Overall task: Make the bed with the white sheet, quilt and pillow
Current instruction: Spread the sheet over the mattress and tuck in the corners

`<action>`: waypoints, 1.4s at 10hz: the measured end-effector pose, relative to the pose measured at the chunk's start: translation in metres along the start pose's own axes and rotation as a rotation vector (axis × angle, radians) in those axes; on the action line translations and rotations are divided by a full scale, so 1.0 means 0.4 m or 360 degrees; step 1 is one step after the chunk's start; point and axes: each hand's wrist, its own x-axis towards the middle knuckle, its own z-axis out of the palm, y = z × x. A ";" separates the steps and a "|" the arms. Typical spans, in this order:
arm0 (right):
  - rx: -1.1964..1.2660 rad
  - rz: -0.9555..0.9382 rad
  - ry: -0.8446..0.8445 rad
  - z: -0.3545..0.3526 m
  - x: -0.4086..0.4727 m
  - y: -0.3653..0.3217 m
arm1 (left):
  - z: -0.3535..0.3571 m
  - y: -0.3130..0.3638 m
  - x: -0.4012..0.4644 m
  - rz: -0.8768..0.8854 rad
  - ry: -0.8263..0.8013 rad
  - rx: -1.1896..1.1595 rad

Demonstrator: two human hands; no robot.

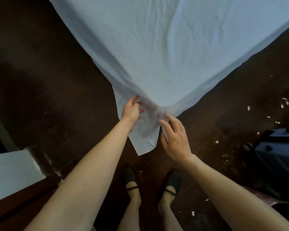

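A: Sheet [165, 47] is spread on bed, corner hanging. Left hand [131, 111] bunches it; right hand [175, 137] fingers spread, just touching.
B: Risk: one-hand tug drags it crooked, w/ corner onto floor [40, 89].

The left hand [131, 111] grips the bunched corner of the white sheet [165, 52]; the right hand [176, 139], fingers spread, touches the sheet just beside it.
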 end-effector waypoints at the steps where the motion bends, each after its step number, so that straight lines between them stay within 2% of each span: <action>1: 0.0360 0.0617 -0.0394 0.048 -0.023 0.034 | -0.028 -0.062 0.026 -0.0009 -0.0063 0.0753; 2: 0.0469 0.0892 -0.0821 0.151 0.010 0.099 | -0.009 -0.152 0.073 0.0052 -0.0329 0.1119; 3: 0.0607 0.0900 -0.0869 0.269 0.046 0.127 | 0.052 -0.233 0.131 0.0276 -0.0368 0.1219; 4: 0.0614 0.0971 -0.0847 0.395 0.057 0.164 | 0.082 -0.257 0.173 0.0580 0.0162 0.1792; 5: 0.0832 0.1106 -0.0688 0.485 0.045 0.201 | 0.085 -0.274 0.178 0.0718 0.0130 0.1774; 6: 0.0990 0.1140 -0.0574 0.537 0.008 0.199 | 0.122 -0.261 0.118 0.0681 -0.0256 0.1028; 7: 0.1177 0.1195 -0.0432 0.545 0.000 0.180 | 0.143 -0.214 0.073 0.0840 -0.0367 0.0624; 8: 0.1275 0.1434 -0.0462 0.548 -0.008 0.223 | 0.147 -0.231 0.097 0.1039 -0.0277 0.0549; 9: 0.1089 0.1584 -0.0526 0.509 -0.028 0.299 | 0.164 -0.252 0.106 0.1145 -0.0119 0.0529; 10: 0.1086 0.1562 -0.0360 0.405 -0.013 0.385 | 0.189 -0.253 0.102 0.1271 0.0031 0.0716; 11: 0.1106 0.1526 -0.0292 0.322 0.018 0.431 | 0.196 -0.259 0.097 0.1702 0.0275 0.1414; 12: 0.1203 0.1456 -0.0261 0.245 0.034 0.423 | 0.238 -0.288 0.085 0.2904 0.0409 0.1926; 13: 0.1482 0.1542 -0.0356 0.193 0.075 0.407 | 0.267 -0.261 0.107 0.2820 0.0392 0.2835; 14: 0.2099 0.1686 -0.0411 0.152 0.116 0.380 | 0.249 -0.252 0.153 0.2087 0.0224 0.3695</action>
